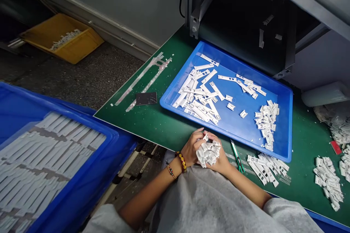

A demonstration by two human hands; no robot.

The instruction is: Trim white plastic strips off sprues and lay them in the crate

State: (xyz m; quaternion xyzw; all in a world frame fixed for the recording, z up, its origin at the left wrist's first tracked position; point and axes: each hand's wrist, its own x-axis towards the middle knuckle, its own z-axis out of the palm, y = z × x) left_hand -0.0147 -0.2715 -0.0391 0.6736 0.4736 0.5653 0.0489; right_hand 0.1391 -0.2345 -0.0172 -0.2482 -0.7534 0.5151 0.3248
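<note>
You hold a bundle of white parts [208, 153] between your left hand [190, 148] and your right hand [221, 160], at the near edge of the green work surface [158, 125], outside the near edge of the blue tray [226, 119]. Both hands are cupped inward and press the parts together from the two sides; some fingertips are hidden, and you cannot tell from this view how firm the pressure is. Treat the parts as light, stiff mouldings, probably plastic, with smooth faces that are likely to slide on one another. The bundle shows no visible tie, so assume that it behaves as loose pieces: if either palm opens, the outer ones are apt to drop at the surface's near edge. Support the underside with one palm, enclose the sides with the fingers of the other, and spread the force evenly. Do not squeeze at the thin projecting walls, which may bend or chip. To grip a single part, take its solid flanks. The small white pieces [268, 116] along the tray's right edge suit the same pinch. Keep your right forearm clear of the green cutter [236, 154] lying beside it, near the tray's near edge
</note>
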